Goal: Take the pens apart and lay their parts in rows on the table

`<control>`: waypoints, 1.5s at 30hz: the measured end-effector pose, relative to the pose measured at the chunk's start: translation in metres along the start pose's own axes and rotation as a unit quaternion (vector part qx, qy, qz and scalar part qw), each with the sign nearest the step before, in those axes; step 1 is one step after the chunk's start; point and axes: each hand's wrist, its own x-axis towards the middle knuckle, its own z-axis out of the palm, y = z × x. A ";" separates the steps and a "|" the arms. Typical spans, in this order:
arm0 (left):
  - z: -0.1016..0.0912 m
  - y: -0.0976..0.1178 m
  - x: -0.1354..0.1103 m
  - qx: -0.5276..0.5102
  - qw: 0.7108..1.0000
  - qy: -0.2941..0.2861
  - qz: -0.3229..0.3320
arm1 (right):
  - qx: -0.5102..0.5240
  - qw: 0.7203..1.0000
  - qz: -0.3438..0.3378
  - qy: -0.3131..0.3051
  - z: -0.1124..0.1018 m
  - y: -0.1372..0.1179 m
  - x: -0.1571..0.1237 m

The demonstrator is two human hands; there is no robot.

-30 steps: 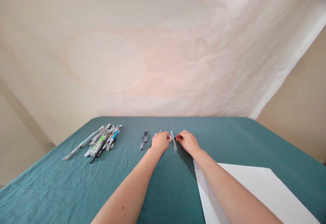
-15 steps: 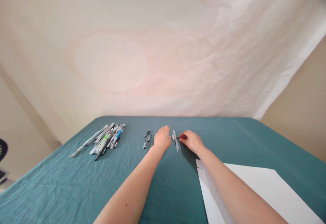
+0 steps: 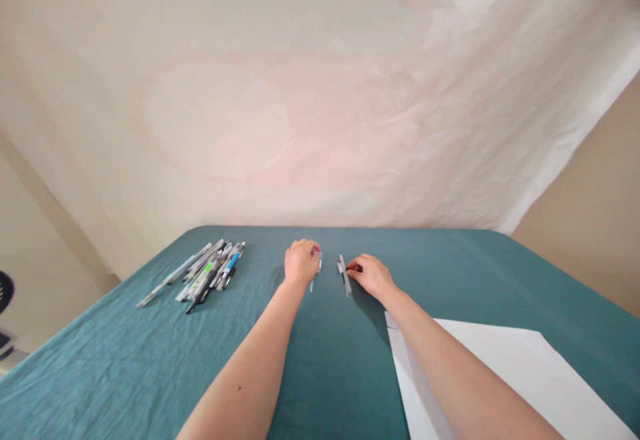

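The left grip (image 3: 301, 263) partly hides what may be pens (image 3: 320, 266).

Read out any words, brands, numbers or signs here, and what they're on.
No text is readable.
Pile of pens: any print, including on the green patch and blue patch, is too small and blurred.
Gray pen beside the right hand: any print too small to read.
White paper: no lettering shows.
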 end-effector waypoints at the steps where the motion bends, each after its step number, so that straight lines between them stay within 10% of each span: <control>1: 0.000 0.004 -0.001 0.000 1.000 -0.009 0.022 | -0.001 1.000 0.000 0.001 0.000 -0.001 0.000; 7: 0.008 0.015 -0.007 0.030 0.989 -0.059 0.129 | -0.002 1.000 -0.008 0.005 0.004 -0.008 0.000; 31: 0.009 0.011 -0.007 0.043 0.995 -0.047 0.078 | -0.004 1.000 -0.014 0.018 0.008 -0.016 -0.003; 37: -0.029 -0.057 0.019 0.105 0.993 0.045 -0.043 | 0.004 0.999 -0.026 0.018 0.003 -0.009 -0.006; 45: -0.093 -0.170 0.003 0.216 0.961 0.019 -0.172 | 0.022 0.999 -0.019 0.037 0.003 -0.005 -0.007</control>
